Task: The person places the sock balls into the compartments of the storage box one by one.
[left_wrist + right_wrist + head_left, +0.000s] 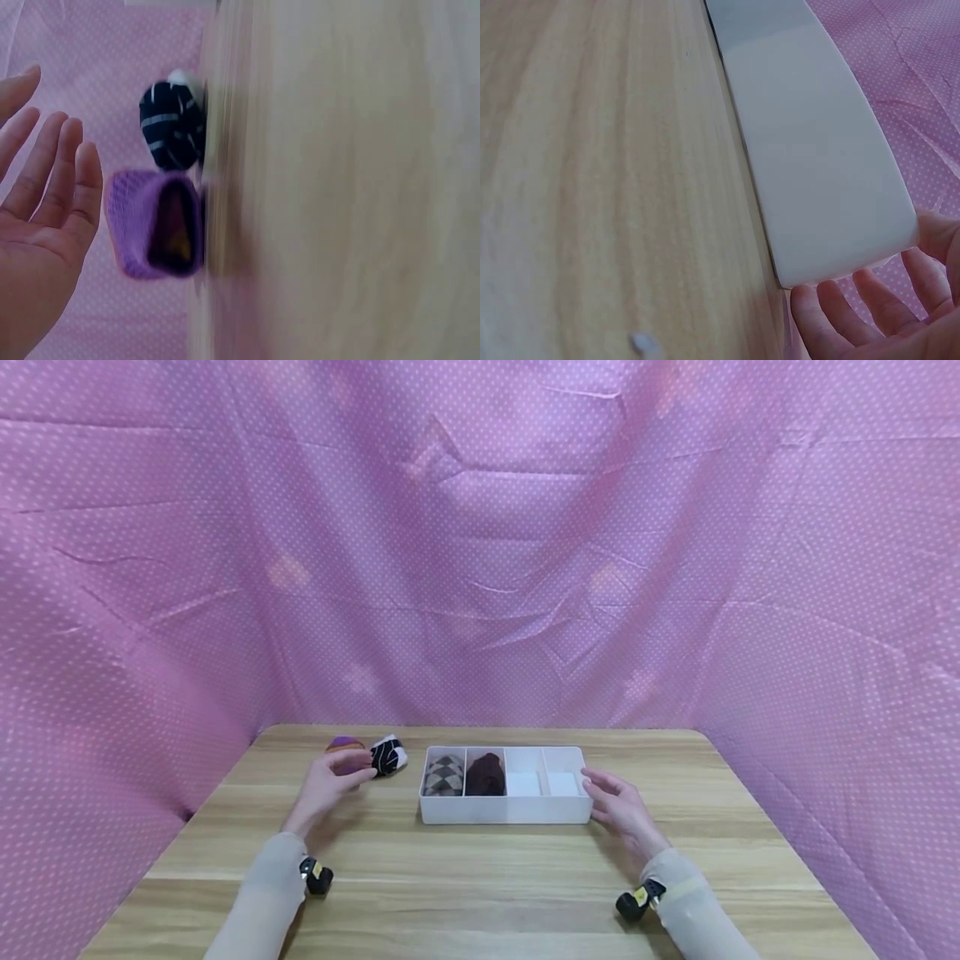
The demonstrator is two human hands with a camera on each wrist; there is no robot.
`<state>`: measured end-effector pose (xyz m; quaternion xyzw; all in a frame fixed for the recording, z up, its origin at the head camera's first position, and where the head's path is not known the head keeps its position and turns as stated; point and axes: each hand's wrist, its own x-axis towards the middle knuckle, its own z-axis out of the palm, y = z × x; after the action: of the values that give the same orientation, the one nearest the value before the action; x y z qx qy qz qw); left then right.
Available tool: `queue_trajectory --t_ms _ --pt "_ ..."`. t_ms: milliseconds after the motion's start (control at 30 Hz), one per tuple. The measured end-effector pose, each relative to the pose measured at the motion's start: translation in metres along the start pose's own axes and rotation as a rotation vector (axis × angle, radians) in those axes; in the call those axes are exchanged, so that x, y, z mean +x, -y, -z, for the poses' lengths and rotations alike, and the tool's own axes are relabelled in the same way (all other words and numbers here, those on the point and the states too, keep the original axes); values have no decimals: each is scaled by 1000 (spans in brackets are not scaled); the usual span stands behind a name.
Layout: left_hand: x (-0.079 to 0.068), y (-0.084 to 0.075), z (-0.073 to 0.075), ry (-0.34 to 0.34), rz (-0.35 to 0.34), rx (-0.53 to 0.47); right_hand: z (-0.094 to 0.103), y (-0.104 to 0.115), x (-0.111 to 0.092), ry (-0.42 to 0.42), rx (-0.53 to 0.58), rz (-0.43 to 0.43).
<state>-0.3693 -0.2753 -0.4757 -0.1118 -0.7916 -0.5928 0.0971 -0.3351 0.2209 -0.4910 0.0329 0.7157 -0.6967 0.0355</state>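
Observation:
My left hand [335,783] hovers over a rolled purple sock [154,225] with an orange edge, its fingers loosely extended and apart from it in the left wrist view. Beside that sock lies a rolled black sock with white lines [387,757]. A white divided box [504,811] stands in the middle of the table; its leftmost compartment holds a checked brown-and-beige sock [444,775], the one beside it a dark brown sock [486,775]. At the box's right end is my right hand [619,808], fingertips against the end wall and thumb near the rim.
The wooden table [450,893] has rounded far corners. Pink dotted cloth [480,568] hangs behind it and along both sides. A small pale speck [642,343] shows on the wood in the right wrist view.

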Motion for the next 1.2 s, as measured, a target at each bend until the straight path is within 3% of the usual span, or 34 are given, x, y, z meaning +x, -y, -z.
queue_trajectory --t_ms 133,233,333,767,1000,1200 --pt "-2 -8 11 -24 21 33 0 1 0 -4 3 2" --pt "0 -4 20 -63 26 127 0 1 -1 -5 6 3" --pt "5 9 28 -102 57 192 0 0 0 -12 9 -1" --pt "20 11 30 -160 140 196 1 -2 1 -11 8 0" --pt "35 16 26 -109 110 266 1 1 0 -7 -3 -6" --pt "42 22 27 -77 118 263 1 1 0 -5 -3 -18"
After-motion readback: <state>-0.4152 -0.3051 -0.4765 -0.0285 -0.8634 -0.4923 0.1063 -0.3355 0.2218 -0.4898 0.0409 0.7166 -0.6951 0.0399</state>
